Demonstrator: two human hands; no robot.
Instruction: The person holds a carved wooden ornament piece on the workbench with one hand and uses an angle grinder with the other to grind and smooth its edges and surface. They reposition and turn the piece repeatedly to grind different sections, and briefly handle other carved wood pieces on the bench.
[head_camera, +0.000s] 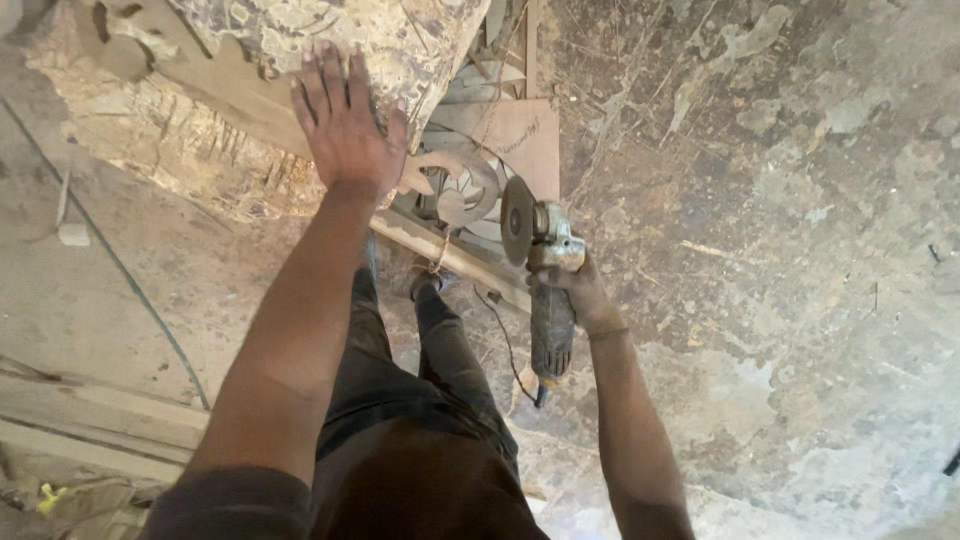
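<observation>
My left hand lies flat, fingers spread, on a large rough wooden piece with a stained, patchy top. My right hand grips the body of an angle grinder, held low beside my leg. Its round disc faces left, close to a carved wooden ornament with curled cut-outs that sits under the edge of the big piece. The grinder's cable trails down behind it.
A flat wooden board lies behind the ornament, and a wooden slat runs below it. Planks lie at the lower left. A thin cable crosses the dusty concrete floor. My legs stand in the middle.
</observation>
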